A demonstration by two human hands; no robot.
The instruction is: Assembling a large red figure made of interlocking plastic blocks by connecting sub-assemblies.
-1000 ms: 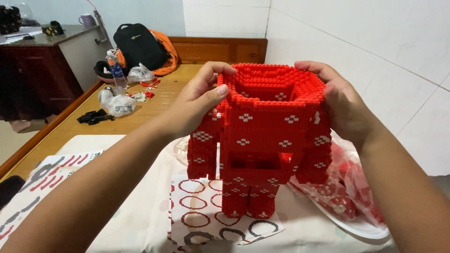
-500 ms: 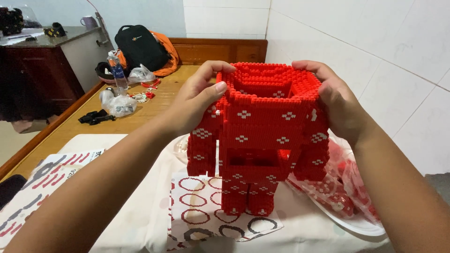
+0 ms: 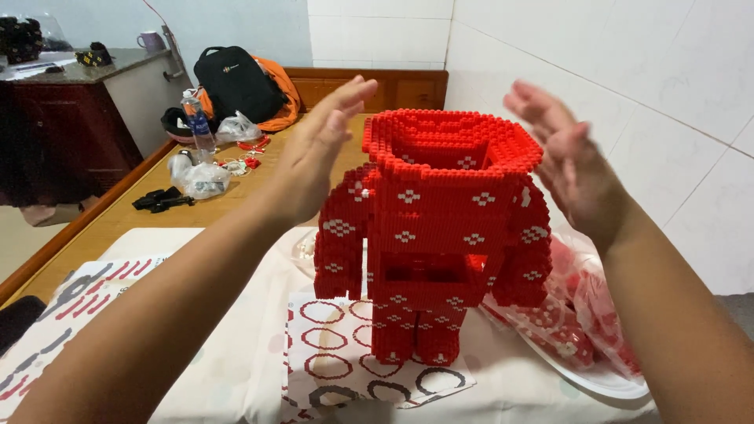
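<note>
A tall red brick-built figure (image 3: pixel 440 235) with white flower marks and an open, hollow top stands upright on a patterned sheet (image 3: pixel 369 369) near the right edge of the white-covered surface (image 3: pixel 228 361), touched by neither hand. The left hand (image 3: pixel 318 153) and right hand (image 3: pixel 569 169) hover on either side of its rim, palms facing inward, fingers spread and holding nothing. This looks like a pause between build steps; the next move likely calls for more bricks from the bag (image 3: pixel 581 314) just beside the figure.
</note>
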